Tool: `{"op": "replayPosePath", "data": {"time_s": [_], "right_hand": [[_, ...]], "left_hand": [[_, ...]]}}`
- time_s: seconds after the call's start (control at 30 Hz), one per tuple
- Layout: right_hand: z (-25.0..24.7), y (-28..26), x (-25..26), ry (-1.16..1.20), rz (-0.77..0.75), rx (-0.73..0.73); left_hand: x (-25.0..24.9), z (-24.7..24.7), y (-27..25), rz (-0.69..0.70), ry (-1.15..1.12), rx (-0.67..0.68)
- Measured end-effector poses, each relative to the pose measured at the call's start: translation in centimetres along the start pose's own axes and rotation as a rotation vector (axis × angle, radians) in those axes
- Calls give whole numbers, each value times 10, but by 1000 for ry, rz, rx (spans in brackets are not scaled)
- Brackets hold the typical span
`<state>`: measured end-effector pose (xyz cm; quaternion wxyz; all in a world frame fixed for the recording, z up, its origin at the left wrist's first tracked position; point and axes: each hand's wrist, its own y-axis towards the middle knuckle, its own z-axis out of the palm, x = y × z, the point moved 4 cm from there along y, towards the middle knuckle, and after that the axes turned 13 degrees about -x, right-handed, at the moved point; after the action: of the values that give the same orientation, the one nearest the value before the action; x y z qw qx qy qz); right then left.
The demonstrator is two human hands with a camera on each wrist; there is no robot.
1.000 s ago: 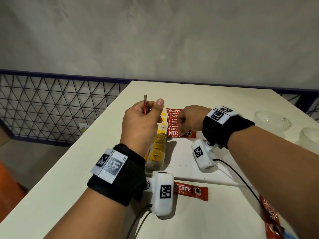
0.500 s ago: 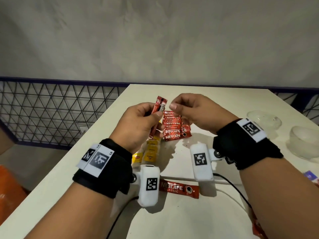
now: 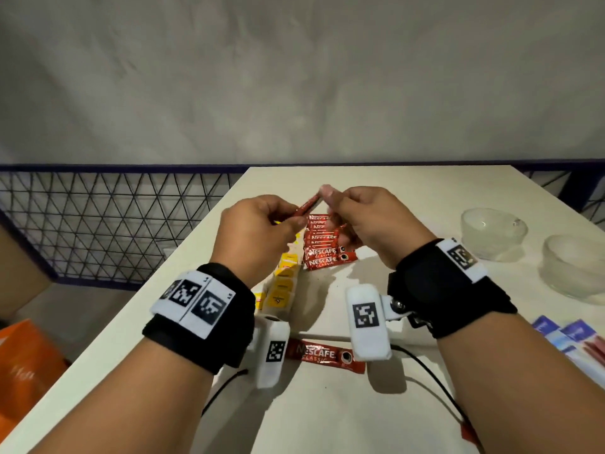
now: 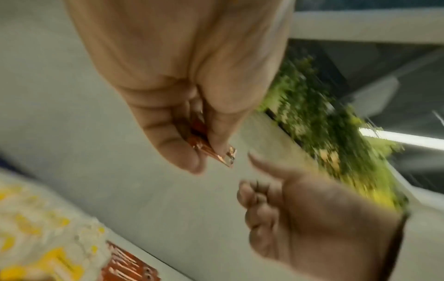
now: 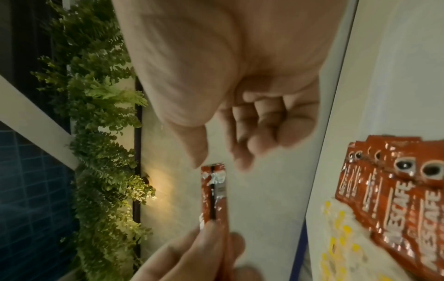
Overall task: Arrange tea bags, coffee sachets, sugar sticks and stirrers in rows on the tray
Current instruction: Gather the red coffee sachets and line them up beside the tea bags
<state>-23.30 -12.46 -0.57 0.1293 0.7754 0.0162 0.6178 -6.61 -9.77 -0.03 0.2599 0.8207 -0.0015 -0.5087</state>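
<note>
My left hand (image 3: 289, 217) pinches a red coffee sachet (image 3: 306, 206) by its lower part, above the table. My right hand (image 3: 327, 198) is at the sachet's upper end. In the right wrist view its thumb and forefinger (image 5: 242, 163) stand on either side of the sachet's (image 5: 213, 192) tip with a small gap. The left wrist view shows my left hand (image 4: 201, 152) holding the sachet (image 4: 211, 150), the right hand (image 4: 250, 171) just beside it. Below lie a row of overlapping red coffee sachets (image 3: 324, 247) and a row of yellow tea bags (image 3: 283, 283).
One loose red sachet (image 3: 324, 353) lies near me between my wrists. Two glass bowls (image 3: 492, 234) (image 3: 576, 267) stand at the right, with blue sugar sticks (image 3: 569, 335) nearer. A wire fence (image 3: 98, 221) runs beyond the table's left edge.
My right hand has come up from the row of sachets to the top end of the sachet in my left hand. The left hand has tilted that sachet toward the right.
</note>
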Motion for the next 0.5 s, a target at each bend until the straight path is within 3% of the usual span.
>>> {"op": "replayPosePath", "data": {"time_s": [0.07,0.2,0.3,0.4,0.5], "right_hand": [[5,-3,5,113,23,50],[-4,2,8,181,44,-2],[-15,4,6,127,69,-39],[-34,12,13,-122,-155,-139],[-27,9,31,-503,-436,88]], "left_hand": [[-7,7,-2,83,74,-1],[-7,15,-2,-46,-146,78],[-3,14,4,-63,-178,101],[-3,11,10,-56,-120,128],[-5,9,14,1,-32,166]]}}
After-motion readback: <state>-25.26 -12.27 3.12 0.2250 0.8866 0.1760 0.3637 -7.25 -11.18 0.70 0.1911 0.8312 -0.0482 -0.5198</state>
